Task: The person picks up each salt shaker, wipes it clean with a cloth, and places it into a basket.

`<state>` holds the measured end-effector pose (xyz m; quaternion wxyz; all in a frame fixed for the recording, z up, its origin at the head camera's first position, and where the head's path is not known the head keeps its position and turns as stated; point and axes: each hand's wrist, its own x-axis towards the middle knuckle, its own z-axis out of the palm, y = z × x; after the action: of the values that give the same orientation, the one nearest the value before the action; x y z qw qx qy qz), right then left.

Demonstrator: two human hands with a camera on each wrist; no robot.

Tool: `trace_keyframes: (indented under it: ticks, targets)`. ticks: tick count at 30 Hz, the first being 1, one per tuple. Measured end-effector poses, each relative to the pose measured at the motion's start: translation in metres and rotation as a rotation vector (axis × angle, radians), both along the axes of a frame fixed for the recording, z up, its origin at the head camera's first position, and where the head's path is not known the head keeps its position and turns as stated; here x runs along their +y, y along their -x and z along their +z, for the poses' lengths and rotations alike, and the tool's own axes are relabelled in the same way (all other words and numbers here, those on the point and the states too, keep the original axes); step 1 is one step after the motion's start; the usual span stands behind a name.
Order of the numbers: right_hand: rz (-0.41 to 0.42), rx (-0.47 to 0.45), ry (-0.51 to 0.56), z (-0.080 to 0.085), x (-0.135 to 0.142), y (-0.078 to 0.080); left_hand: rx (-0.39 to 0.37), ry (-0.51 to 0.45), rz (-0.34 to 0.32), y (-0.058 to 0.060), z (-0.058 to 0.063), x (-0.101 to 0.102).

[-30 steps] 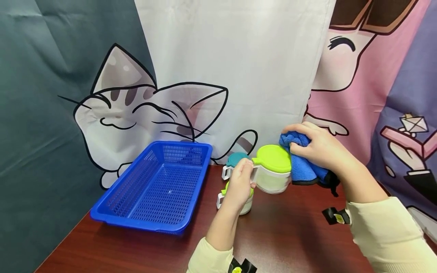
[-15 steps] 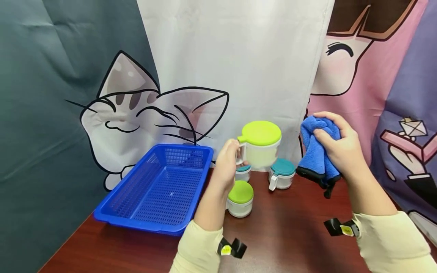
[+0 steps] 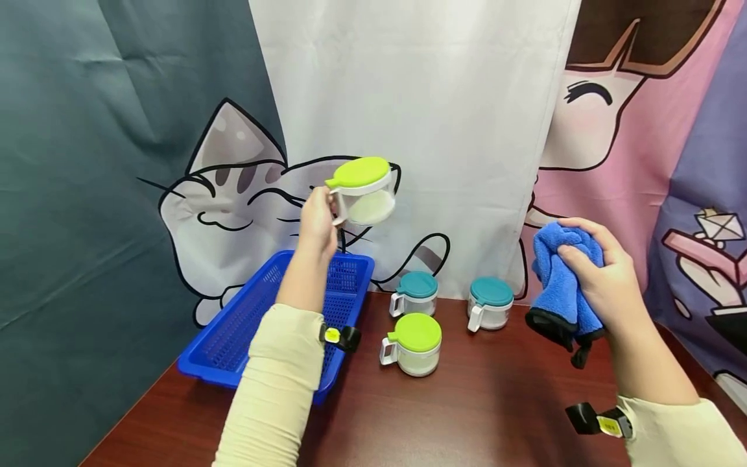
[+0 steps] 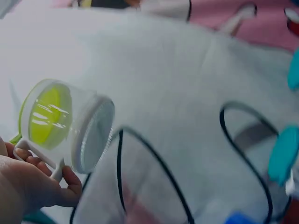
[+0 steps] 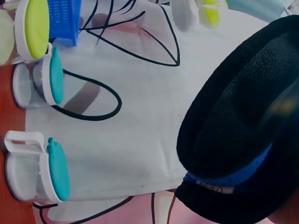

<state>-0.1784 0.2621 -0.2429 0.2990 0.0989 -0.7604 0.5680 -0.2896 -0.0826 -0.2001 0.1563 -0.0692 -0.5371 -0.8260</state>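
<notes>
Left fingers [image 4: 71, 179], curled: we are raising one green-lidded jar [image 3: 362, 191] towards the bench [image 3: 496, 395]'s far-left corner. Right fingers [image 3: 594, 231]: we are clutching one blue cloth [image 3: 557, 288], now parted from it, contact seemingly finished.

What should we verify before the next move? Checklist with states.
1. Left hand gripping raised lime-lidded jar by its handle: ok.
2. Lime lid on that jar: ok.
3. Raised jar level: not ok, tilted.
4. Blue cloth, in right hand, clear of jars: ok.
5. Left teal-lidded jar, right teal-lidded jar, second lime-lidded jar upright on table: ok.
6. Blue basket free of items: cannot tell, left arm blocks part.
</notes>
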Motion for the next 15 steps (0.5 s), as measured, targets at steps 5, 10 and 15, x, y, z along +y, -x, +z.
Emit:
trace_keyframes:
  ticks: [5, 10, 15]
  targets:
    - [0.084, 0.005, 0.083, -0.005, 0.002, -0.001, 0.008, 0.025, 0.053, 0.019, -0.016, -0.033]
    - [0.125, 0.020, 0.126, -0.010, 0.004, -0.001, 0.005, 0.092, 0.097, 0.034, -0.038, -0.058]
    - [0.141, 0.031, 0.159, -0.017, 0.006, 0.000, -0.101, 0.147, 0.158, 0.044, -0.061, -0.081]
